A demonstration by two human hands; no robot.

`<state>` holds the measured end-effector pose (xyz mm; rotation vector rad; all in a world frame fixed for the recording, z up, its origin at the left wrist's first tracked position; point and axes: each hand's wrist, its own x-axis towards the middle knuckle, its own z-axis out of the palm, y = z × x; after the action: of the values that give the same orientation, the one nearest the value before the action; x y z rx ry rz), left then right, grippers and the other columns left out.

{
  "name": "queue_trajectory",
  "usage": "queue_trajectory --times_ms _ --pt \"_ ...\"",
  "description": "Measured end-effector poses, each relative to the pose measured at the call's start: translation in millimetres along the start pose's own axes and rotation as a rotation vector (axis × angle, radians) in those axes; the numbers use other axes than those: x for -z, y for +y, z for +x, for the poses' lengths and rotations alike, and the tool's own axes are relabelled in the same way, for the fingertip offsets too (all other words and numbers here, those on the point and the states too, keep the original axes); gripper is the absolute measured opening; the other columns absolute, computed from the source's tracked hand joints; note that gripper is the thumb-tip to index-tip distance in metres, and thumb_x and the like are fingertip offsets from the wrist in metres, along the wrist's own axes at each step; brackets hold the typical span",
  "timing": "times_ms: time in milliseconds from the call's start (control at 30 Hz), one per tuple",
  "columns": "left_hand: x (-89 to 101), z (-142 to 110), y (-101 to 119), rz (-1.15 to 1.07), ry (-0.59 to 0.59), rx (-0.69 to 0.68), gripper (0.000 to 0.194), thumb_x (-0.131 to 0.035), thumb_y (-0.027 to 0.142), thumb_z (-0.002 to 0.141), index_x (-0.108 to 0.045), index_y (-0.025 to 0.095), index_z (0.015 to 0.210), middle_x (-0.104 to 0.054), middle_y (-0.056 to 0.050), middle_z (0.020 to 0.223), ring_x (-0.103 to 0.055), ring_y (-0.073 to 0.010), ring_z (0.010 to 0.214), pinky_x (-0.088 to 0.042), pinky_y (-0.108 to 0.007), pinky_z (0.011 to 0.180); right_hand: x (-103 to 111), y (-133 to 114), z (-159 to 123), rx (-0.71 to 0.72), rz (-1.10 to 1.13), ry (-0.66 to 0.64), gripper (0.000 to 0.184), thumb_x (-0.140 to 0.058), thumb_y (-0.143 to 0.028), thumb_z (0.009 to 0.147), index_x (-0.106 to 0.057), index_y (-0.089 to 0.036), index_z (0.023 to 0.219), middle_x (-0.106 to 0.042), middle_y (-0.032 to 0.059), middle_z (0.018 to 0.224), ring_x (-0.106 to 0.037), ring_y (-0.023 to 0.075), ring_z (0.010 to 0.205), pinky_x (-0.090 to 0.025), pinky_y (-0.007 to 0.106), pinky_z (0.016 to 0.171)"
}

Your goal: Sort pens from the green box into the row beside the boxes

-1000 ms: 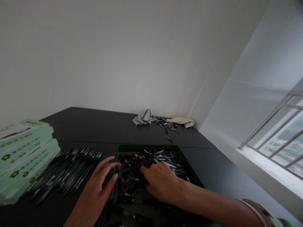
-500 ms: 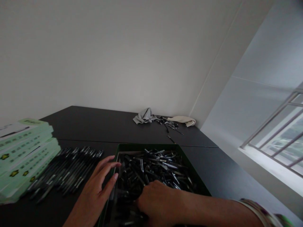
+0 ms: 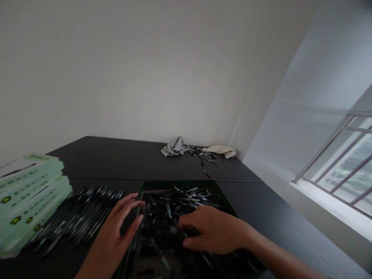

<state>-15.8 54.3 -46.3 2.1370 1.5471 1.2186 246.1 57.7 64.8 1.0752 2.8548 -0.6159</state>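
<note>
White-walled room corner, with a barred window (image 3: 334, 162) at right, its metal bars light-coloured.

Black worktop (image 3: 174, 162), running back to the wall corner.

Green shallow tray (image 3: 186, 185), at the near edge of the worktop, middle to right of centre, holding a dense loose heap of black pens (image 3: 174, 201) with metal tips, lying every way.

Stack of pale green printed packets (image 3: 29, 190), at the left edge of the worktop.

Row of black pens (image 3: 84, 215), laid side by side between the packets and the tray, near the near edge.

Grey crumpled cloth (image 3: 174, 147) and cream folded cloth (image 3: 221, 151), at the far edge, against the wall, well apart from the tray. Small scatter of pen parts (image 3: 202, 154) lies between them.

Left hand (image 3: 114, 232): fingers spread and open, holding nothing, just at the tray's left rim.

Right hand (image 3: 212, 230): over the heap inside the tray, fingers curled down into the pens; whether any pen is gripped cannot be told.
</note>
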Motion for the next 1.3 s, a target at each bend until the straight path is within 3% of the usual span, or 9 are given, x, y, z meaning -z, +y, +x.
queue_trajectory --times_ms 200,500,600,733,833,967,1067,1200,1300 --pt "3.7 1 5 0.002 -0.008 -0.032 0.026 -0.048 0.042 0.086 -0.052 0.034 0.111 -0.047 -0.001 0.13 -0.048 -0.0231 0.122 -0.037 -0.051 0.103 -3 4 -19 -0.131 0.349 0.233 0.014 -0.057 -0.029 0.081 -0.061 -0.016 0.082 -0.052 -0.0032 0.065 -0.046 0.0094 0.059 -0.031 0.019 0.051" --pt "9.8 6 38 -0.063 0.017 -0.064 0.026 -0.048 0.04 0.086 -0.057 0.03 0.109 -0.058 -0.002 0.124 -0.054 -0.0212 0.117 -0.042 -0.039 0.1 -22 6 -34 -0.184 0.79 0.382 0.013 -0.055 -0.027 0.083 -0.058 -0.014 0.085 -0.062 0.0016 0.073 -0.063 0.0154 0.07 -0.045 0.024 0.064" --pt "8.6 3 57 -0.134 -0.051 -0.038 0.029 -0.044 0.041 0.089 -0.056 0.029 0.113 -0.062 -0.003 0.12 -0.056 -0.0216 0.114 -0.042 -0.038 0.099 -21 0 -34 -0.158 0.922 0.412 0.015 -0.057 -0.029 0.082 -0.057 -0.014 0.083 -0.059 -0.0003 0.071 -0.064 0.0148 0.068 -0.047 0.025 0.066" --pt "-2.0 -2 82 -0.263 -0.233 -0.002 0.034 -0.043 0.044 0.088 -0.054 0.032 0.118 -0.066 -0.002 0.115 -0.061 -0.022 0.108 -0.046 -0.036 0.094 -20 -7 -31 -0.111 1.071 0.422 0.023 -0.063 -0.034 0.079 -0.057 -0.013 0.083 -0.057 -0.0001 0.074 -0.062 0.0131 0.067 -0.05 0.026 0.067" --pt "-15.2 -2 95 -0.402 -0.345 -0.071 0.039 -0.046 0.044 0.087 -0.049 0.033 0.124 -0.067 -0.002 0.114 -0.062 -0.0219 0.105 -0.045 -0.033 0.092 -22 -9 -28 -0.059 1.076 0.425 0.022 -0.062 -0.033 0.08 -0.058 -0.011 0.084 -0.059 0.0018 0.076 -0.061 0.0127 0.068 -0.05 0.026 0.067" --pt "-28.5 2 100 -0.56 -0.634 -0.113 0.042 -0.031 0.044 0.093 -0.036 0.024 0.13 -0.068 -0.003 0.082 -0.066 -0.016 0.062 -0.05 -0.026 0.063 -25 -12 -26 -0.02 1.072 0.392 0.015 -0.059 -0.027 0.082 -0.058 -0.012 0.081 -0.058 0.0002 0.07 -0.061 0.0121 0.064 -0.048 0.025 0.063" --pt "-29.3 5 101 -0.594 -0.642 -0.071 0.036 -0.031 0.045 0.093 -0.04 0.022 0.119 -0.062 0.0 0.076 -0.056 -0.0118 0.052 -0.043 -0.021 0.051 -23 -15 -25 -0.045 1.079 0.432 0.015 -0.062 -0.025 0.079 -0.057 -0.011 0.083 -0.057 -0.0002 0.071 -0.059 0.0112 0.064 -0.048 0.023 0.062" --pt "-25.3 7 102 -0.524 -0.586 -0.063 0.031 -0.032 0.046 0.093 -0.051 0.021 0.092 -0.056 0.003 0.068 -0.047 -0.0092 0.049 -0.036 -0.019 0.05 -18 -15 -27 -0.029 1.041 0.502 0.023 -0.064 -0.03 0.078 -0.055 -0.013 0.092 -0.057 0.001 0.082 -0.056 0.0111 0.068 -0.048 0.024 0.062" --pt "-25.6 8 100 -0.524 -0.519 -0.031 0.034 -0.032 0.048 0.092 -0.053 0.021 0.088 -0.055 0.003 0.067 -0.044 -0.0092 0.048 -0.034 -0.02 0.048 -14 -13 -34 -0.039 0.918 0.495 0.02 -0.058 -0.03 0.083 -0.055 -0.014 0.095 -0.057 0.0018 0.085 -0.054 0.0114 0.07 -0.046 0.023 0.063"
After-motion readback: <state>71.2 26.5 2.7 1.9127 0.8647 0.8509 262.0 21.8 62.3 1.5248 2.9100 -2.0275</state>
